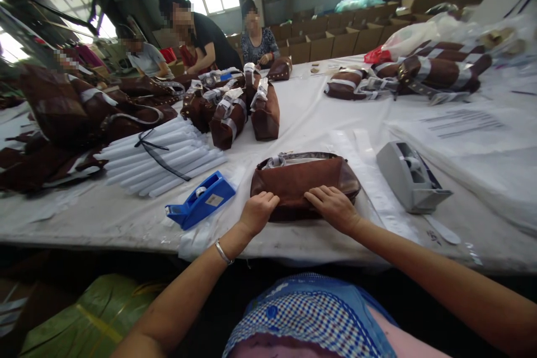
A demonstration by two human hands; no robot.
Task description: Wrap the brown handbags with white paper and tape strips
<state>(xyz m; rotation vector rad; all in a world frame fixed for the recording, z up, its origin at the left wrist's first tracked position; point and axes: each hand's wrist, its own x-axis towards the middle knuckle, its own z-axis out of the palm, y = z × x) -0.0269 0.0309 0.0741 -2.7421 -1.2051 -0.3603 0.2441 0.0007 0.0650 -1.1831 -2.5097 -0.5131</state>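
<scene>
Broadly, white-covered table (304, 106) fills much of my feed. Brown bag (293, 179) lies near its front edge, between grey dispenser (398, 179), right, and smaller blue dispenser (201, 201), left. Left hand (259, 211) and right hand (334, 208) grip bag's near side, thumbs hidden. I judge step: steadying, shaping bag; next move calls for even two-handed pressure.

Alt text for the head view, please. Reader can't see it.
A person's left hand and right hand touch the near side of a brown bag on a white-covered table. A blue tape dispenser sits left, a grey dispenser right. More brown bags and several people appear beyond.
</scene>
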